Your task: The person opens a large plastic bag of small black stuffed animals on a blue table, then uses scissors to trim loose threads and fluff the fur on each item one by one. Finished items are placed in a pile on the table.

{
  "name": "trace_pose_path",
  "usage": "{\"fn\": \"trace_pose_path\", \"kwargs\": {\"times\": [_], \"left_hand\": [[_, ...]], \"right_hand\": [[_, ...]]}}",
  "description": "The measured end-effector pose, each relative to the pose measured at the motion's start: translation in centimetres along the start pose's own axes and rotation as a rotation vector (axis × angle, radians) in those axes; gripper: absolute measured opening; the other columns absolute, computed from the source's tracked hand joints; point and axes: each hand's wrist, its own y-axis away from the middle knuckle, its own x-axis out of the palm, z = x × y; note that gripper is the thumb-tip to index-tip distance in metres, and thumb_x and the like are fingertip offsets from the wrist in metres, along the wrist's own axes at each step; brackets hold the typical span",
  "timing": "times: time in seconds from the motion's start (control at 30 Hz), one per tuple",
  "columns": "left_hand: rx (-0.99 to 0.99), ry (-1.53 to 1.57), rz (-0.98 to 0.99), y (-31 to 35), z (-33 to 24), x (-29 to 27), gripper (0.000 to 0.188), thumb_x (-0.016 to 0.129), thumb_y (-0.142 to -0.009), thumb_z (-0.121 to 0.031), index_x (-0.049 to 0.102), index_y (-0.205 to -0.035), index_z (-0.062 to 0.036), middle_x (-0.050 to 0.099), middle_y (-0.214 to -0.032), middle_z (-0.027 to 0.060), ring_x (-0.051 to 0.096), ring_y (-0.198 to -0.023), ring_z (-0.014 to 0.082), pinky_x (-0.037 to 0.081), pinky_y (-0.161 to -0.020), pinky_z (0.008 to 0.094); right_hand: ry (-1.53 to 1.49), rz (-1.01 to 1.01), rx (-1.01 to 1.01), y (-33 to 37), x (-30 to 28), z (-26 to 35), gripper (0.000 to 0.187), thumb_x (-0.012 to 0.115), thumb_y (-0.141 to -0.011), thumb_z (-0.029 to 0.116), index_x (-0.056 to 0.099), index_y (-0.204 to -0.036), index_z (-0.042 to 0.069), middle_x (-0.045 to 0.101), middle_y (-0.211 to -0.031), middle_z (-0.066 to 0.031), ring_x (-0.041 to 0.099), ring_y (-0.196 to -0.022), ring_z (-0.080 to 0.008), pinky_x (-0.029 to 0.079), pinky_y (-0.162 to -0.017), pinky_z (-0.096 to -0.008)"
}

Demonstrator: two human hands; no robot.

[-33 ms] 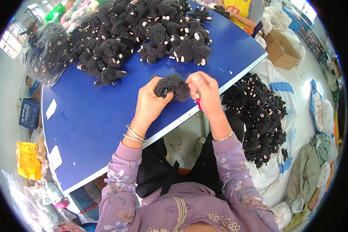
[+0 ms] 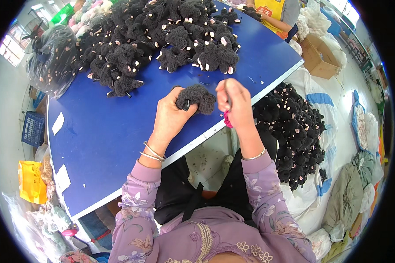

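My left hand (image 2: 170, 113) is closed around a small black curly plush toy (image 2: 198, 97) above the blue table, with a small dark label showing by the thumb. Just right of the toy, apart from it, is my right hand (image 2: 238, 103), fingers curled around a slim dark tool (image 2: 228, 93). A bright pink part (image 2: 228, 119) shows below that fist; the tool's kind cannot be made out. A big heap of similar black plush toys (image 2: 175, 37), with pink and white bits, covers the far side of the table.
The blue table (image 2: 114, 144) has a pale edge running before me; white paper pieces (image 2: 62, 179) lie on its left. More black toys (image 2: 292, 136) fill a white sack at my right. A clear bag (image 2: 52, 61) stands far left. Across the table is a co-worker in a yellow apron (image 2: 270, 13), near a cardboard box (image 2: 319, 57).
My right hand has drawn slightly to the right, away from the plush toy, so the slim dark tool shows more plainly. My left hand and the toy stay put.
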Motion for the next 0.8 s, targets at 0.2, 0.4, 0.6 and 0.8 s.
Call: {"fn": "trace_pose_path", "kwargs": {"times": [0.2, 0.4, 0.6, 0.8], "left_hand": [[-0.167, 0.209, 0.058, 0.0, -0.2, -0.2, 0.018, 0.07, -0.079, -0.007, 0.065, -0.095, 0.0007, 0.064, -0.08, -0.0003, 0.056, -0.073, 0.0056, 0.05, -0.067, 0.0245], [-0.203, 0.491, 0.103, -0.4, 0.2, -0.6, 0.052, 0.071, -0.086, -0.011, 0.045, -0.129, 0.0011, 0.06, -0.103, 0.0045, 0.057, -0.092, 0.0098, 0.049, -0.078, 0.0244], [-0.189, 0.652, 0.234, -0.5, 0.4, -0.2, 0.066, 0.072, -0.084, -0.013, 0.036, -0.138, -0.0012, 0.059, -0.108, 0.0074, 0.057, -0.099, 0.0142, 0.048, -0.087, 0.0292], [-0.308, 0.706, 0.422, 0.6, 0.5, 0.0, 0.029, 0.066, -0.088, -0.007, 0.061, -0.116, 0.001, 0.067, -0.106, 0.0049, 0.063, -0.09, 0.0108, 0.052, -0.081, 0.0283]], "right_hand": [[0.436, 0.059, -0.218, 0.9, 1.1, 0.9, 0.034, 0.073, -0.084, 0.023, 0.059, -0.106, 0.002, 0.052, -0.074, 0.0016, 0.051, -0.066, -0.0072, 0.043, -0.061, -0.023], [0.406, -0.08, -0.082, 0.3, 1.3, -0.2, 0.019, 0.065, -0.09, 0.018, 0.063, -0.092, 0.0, 0.059, -0.074, 0.0016, 0.051, -0.067, -0.0047, 0.042, -0.059, -0.0226], [0.002, -0.169, 0.045, -0.2, 0.2, -1.5, 0.015, 0.064, -0.09, 0.019, 0.062, -0.082, 0.007, 0.055, -0.067, 0.003, 0.044, -0.055, -0.0033, 0.034, -0.051, -0.021], [-0.198, -0.218, 0.069, -0.5, -0.3, -2.4, 0.014, 0.064, -0.09, 0.019, 0.062, -0.085, 0.006, 0.056, -0.071, 0.0023, 0.049, -0.059, -0.0053, 0.038, -0.052, -0.0222]]}}
